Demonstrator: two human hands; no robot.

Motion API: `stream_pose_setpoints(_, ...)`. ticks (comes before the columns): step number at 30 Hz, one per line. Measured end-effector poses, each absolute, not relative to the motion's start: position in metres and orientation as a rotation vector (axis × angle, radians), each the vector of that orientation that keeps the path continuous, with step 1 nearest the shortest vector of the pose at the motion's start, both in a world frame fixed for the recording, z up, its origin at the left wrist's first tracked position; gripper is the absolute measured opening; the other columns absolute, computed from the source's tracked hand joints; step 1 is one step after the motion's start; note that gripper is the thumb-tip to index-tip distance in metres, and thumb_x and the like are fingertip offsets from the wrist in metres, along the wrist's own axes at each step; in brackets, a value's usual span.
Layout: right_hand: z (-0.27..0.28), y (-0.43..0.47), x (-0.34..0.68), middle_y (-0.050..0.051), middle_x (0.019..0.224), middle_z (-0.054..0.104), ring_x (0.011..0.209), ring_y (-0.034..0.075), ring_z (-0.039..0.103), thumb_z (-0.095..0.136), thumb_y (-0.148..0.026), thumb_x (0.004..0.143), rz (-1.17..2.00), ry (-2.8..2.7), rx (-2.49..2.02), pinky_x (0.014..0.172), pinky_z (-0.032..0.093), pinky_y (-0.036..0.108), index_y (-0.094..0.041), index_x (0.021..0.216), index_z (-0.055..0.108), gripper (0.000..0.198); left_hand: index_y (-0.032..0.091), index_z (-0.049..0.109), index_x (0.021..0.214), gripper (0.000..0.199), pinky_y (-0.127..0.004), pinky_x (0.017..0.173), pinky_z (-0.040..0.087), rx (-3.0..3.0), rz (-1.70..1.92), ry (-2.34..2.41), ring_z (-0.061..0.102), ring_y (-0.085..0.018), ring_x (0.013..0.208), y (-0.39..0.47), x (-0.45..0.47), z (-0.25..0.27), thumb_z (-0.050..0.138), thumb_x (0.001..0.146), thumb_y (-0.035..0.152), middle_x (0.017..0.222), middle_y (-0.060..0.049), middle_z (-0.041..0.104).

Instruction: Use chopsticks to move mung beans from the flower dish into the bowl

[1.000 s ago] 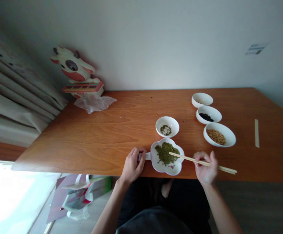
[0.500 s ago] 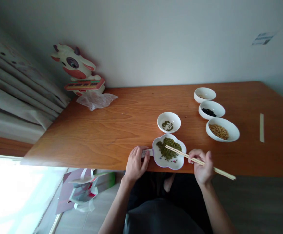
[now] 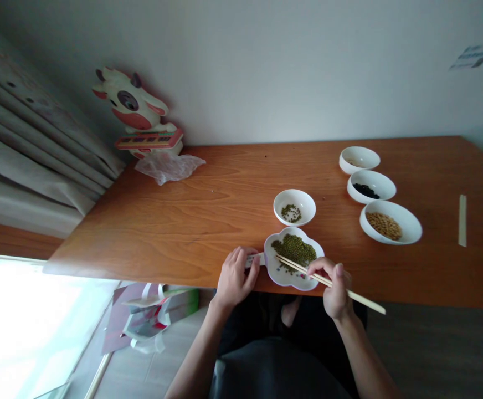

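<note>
A white flower-shaped dish (image 3: 271, 272) with a purple rim sits at the table's front edge. Green mung beans (image 3: 297, 249) cover much of its inside. My left hand (image 3: 236, 276) is closed round the dish's short handle (image 3: 255, 260). In my right hand (image 3: 336, 289) is a pair of wooden chopsticks (image 3: 360, 299), slanting down to the left. Their tips are at the left part of the beans; whether a bean is between them is too small to tell. Just behind the dish stands a white bowl (image 3: 309, 209) with a few mung beans in it.
On the right stand a bowl of tan beans (image 3: 412, 227), a bowl of black beans (image 3: 386, 188) and a bowl with a few pale bits (image 3: 370, 158). A pale strip (image 3: 462, 220) lies farther right. A cow toy keyboard (image 3: 142, 116) and a plastic bag (image 3: 170, 167) are at the back left.
My right hand has moved left and closer to the dish. The chopstick tips have shifted from the middle of the beans to their left side. My left hand stays on the handle.
</note>
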State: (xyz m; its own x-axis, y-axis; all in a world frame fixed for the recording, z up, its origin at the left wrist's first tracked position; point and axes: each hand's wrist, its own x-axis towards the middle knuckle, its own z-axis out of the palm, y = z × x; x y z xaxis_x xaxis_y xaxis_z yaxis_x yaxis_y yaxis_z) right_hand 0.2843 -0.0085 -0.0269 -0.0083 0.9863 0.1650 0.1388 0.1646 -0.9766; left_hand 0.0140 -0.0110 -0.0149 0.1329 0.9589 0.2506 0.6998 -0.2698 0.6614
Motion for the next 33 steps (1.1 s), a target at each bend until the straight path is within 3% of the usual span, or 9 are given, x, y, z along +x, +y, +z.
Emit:
stream_pose_setpoints(15, -0.016, -0.015, 0.291, 0.007, 0.072, 0.065, 0.072, 0.026, 0.06, 0.011, -0.077, 0.102, 0.934, -1.379, -1.171, 0.064, 0.044, 0.038, -0.024, 0.071, 0.069, 0.085, 0.022, 0.058, 0.115, 0.012, -0.043, 0.095, 0.054, 2.038, 0.916, 1.588, 0.068, -0.026, 0.103, -0.011, 0.015, -0.013, 0.051, 0.109, 0.03, 0.109, -0.009, 0.071)
stream_pose_setpoints(33, -0.015, -0.01, 0.288, 0.006, 0.065, 0.068, 0.063, 0.023, 0.062, 0.012, -0.071, 0.106, 0.974, -1.379, -1.291, 0.059, 0.044, 0.034, -0.023, 0.07, 0.07, 0.084, 0.023, 0.059, 0.113, 0.012, -0.043, 0.092, 0.054, 2.031, 0.903, 1.602, 0.068, -0.027, 0.102, -0.011, 0.016, -0.013, 0.051, 0.109, 0.031, 0.109, -0.009, 0.071)
